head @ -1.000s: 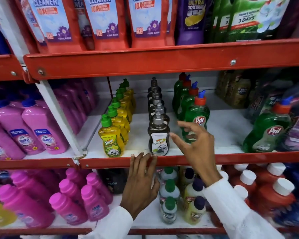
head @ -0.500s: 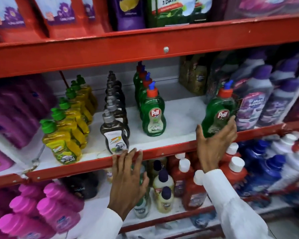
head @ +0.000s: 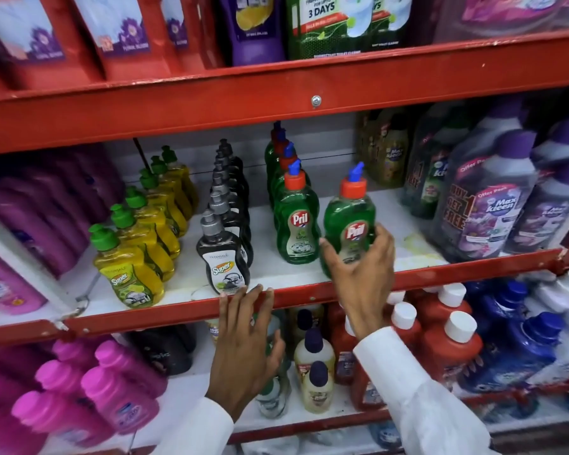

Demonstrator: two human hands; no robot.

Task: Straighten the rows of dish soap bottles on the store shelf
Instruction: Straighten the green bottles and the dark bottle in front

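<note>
On the middle shelf (head: pixel 408 257) stand three rows of dish soap: yellow bottles with green caps (head: pixel 128 270), dark bottles with grey caps (head: pixel 224 257), and green Pril bottles with orange caps (head: pixel 296 221). My right hand (head: pixel 362 277) grips a single green Pril bottle (head: pixel 349 215), slightly tilted, just right of the green row's front bottle. My left hand (head: pixel 243 343) rests with spread fingers on the red front rail (head: pixel 145 316), below the front dark bottle, holding nothing.
Large purple-capped Max Kleen bottles (head: pixel 486 205) crowd the shelf's right end. Pink bottles (head: pixel 89 389), red bottles with white caps (head: pixel 447 343) and blue ones (head: pixel 519 349) fill the lower shelf. The red upper shelf rail (head: pixel 316 100) hangs overhead.
My right hand took hold of the stray Pril bottle at the right and carried it left, close beside the green row. My left hand stayed on the rail.
</note>
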